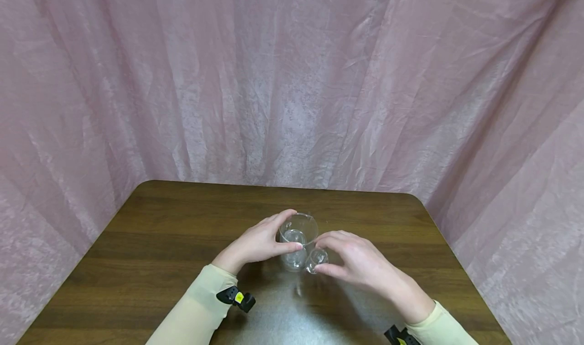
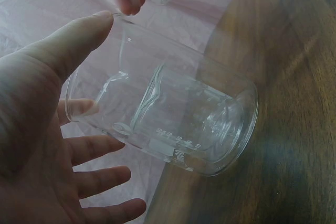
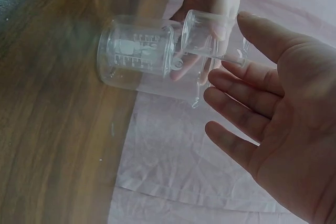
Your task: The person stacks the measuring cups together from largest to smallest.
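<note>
My left hand (image 1: 259, 241) holds a large clear glass beaker (image 2: 181, 48) at its rim, thumb on the near side and index finger on the far side; the other fingers are spread. Inside that beaker sits a medium beaker (image 2: 184, 114) with white graduation marks. Just to the right, my right hand (image 1: 358, 257) pinches a small glass beaker (image 3: 215, 32) near its rim between thumb and index finger. This small beaker is raised beside the large one's upper wall and overlaps it in the right wrist view. The large beaker stands upright, its base at the tabletop.
A brown wood-grain table (image 1: 191, 218) with rounded far corners lies under the hands. Pink drapes (image 1: 292, 81) hang behind it and along both sides. Each wrist wears a black strap-on camera, such as the left wrist camera (image 1: 236, 298).
</note>
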`<state>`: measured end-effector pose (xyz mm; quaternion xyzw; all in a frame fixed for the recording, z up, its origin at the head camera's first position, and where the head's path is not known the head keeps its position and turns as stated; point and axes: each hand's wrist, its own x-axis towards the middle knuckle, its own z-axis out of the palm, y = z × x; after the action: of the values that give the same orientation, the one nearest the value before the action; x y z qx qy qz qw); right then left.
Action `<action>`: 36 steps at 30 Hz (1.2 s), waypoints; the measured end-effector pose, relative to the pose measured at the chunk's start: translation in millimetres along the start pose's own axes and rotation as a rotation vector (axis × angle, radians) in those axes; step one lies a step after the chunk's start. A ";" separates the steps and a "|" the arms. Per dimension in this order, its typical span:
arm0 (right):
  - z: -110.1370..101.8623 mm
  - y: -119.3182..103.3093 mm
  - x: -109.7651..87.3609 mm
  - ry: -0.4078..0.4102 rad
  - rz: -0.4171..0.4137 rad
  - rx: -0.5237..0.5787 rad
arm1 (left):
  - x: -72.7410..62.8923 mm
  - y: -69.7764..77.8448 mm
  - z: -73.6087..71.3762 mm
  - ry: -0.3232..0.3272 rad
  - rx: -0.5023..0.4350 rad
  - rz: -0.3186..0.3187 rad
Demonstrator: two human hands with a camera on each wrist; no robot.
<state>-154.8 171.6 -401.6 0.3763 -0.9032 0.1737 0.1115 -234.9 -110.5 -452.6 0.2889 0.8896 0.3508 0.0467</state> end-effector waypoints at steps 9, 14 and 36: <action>-8.6 3.4 0.8 0.011 0.007 0.023 | 0.3 0.6 -0.1 0.001 0.001 0.002; -12.7 5.3 3.3 0.027 0.008 0.035 | 0.7 0.4 0.0 0.001 0.001 -0.005; -26.5 7.3 15.2 0.055 0.061 0.041 | 0.8 1.3 -0.3 -0.007 0.013 -0.010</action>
<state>-168.7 177.2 -374.0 0.3458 -0.9071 0.2058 0.1233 -235.1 -109.5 -451.4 0.2860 0.8931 0.3437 0.0496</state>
